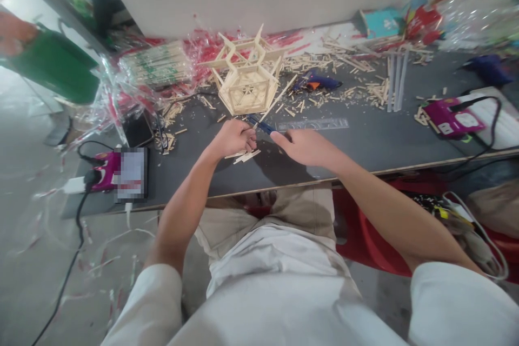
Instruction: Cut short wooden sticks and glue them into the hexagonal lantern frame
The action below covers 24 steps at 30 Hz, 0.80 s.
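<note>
My left hand (235,139) is closed, its fingers pinching the near end of a thin wooden stick (278,99) that slants up and to the right. My right hand (308,147) is wrapped round a slim dark-blue tool (261,124), whose jaws or blade point left toward the stick; its exact kind is unclear. Several short cut sticks (247,157) lie on the table just below my left hand. Directly beyond both hands stands a lantern-like frame (248,89) built of pale wooden sticks, with a hexagonal front.
A clear ruler (312,124) lies right of the tool. Behind it are a blue glue gun (318,81), scattered stick offcuts (348,59) and clear glue sticks (398,81). Bagged sticks (158,65), a phone (132,173) and purple power strips (454,117) flank the work area.
</note>
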Tool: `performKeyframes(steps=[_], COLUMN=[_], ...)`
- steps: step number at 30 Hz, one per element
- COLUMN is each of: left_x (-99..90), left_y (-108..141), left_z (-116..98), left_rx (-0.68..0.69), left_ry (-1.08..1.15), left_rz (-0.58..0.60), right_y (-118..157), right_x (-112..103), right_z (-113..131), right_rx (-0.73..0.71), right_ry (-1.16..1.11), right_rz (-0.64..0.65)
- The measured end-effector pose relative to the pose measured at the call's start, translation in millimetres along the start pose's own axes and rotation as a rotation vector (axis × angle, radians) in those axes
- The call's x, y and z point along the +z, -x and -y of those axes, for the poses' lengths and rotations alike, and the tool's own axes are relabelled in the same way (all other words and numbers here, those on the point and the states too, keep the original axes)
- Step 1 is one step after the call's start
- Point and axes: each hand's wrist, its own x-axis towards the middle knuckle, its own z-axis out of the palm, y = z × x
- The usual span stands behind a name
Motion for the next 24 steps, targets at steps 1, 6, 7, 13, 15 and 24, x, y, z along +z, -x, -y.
performKeyframes(steps=[1, 6, 7, 13, 15, 24], left_x=[0.1, 1.2, 1.6, 8.5, 13.4, 36.8], left_y=[-0.4, -0.5, 0.4, 14.6, 21.5, 49.3], left_z=[0.0, -4.1, -5.3, -11.2, -13.5, -28.7], left_rx=[0.003, -0.002, -0.006, -0.031, -0.057, -0.201], left_ry=[-0.008, -0.092, -0.108, -0.208, -0.204, -0.173], left_rz=[-0.001, -0.037, -0.040, -0.056, -0.064, -0.061], right_y=[-1.6, -6.4, -6.9, -7.7, -6.4, 10.4], right_x=[2.6, 6.3, 5.9, 3.0, 1.7, 3.6], right_z=[-1.6, -6.7, -7.1, -6.6, -6.9, -13.4], right_rx=[-0.002, -0.059, -0.074, -0.119, -0.134, -0.142], right_ry=[0.028, 0.083, 0.083, 0.155, 0.197, 0.247], right_rz=[-0.013, -0.044, -0.040, 0.020, 0.041, 0.146])
